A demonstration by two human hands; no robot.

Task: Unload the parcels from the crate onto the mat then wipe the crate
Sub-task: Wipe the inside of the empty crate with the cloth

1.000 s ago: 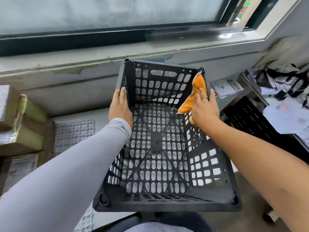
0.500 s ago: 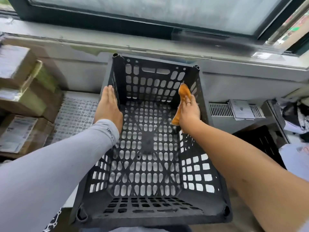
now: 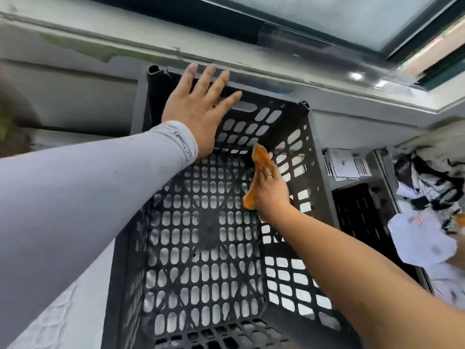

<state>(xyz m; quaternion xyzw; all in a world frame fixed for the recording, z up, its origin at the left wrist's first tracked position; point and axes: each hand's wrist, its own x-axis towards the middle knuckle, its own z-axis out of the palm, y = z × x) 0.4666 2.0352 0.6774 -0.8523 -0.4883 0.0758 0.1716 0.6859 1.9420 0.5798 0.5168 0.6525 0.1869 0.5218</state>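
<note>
Crate (image 3: 208, 230) is the biggest thing here: black, slotted, w/ no parcels in it, so unloading looks done & this is the wipe stage. It sits under the window sill (image 3: 226, 54), far wall toward the sill, open top up so the inside can be reached. Left hand (image 3: 198, 107), sleeved arm stretched fwd, lies w/ fingers straight & spread over the crate's far wall and top rim, gripping nothing, prob. bracing the crate against the wiping push. Right hand (image 3: 270, 188) reaches down inside, palm flat, fingers near straight, pressing the orange cloth (image 3: 260, 159) against the right wall by the far corner. Mat & parcels can't be made out in the blur
</note>
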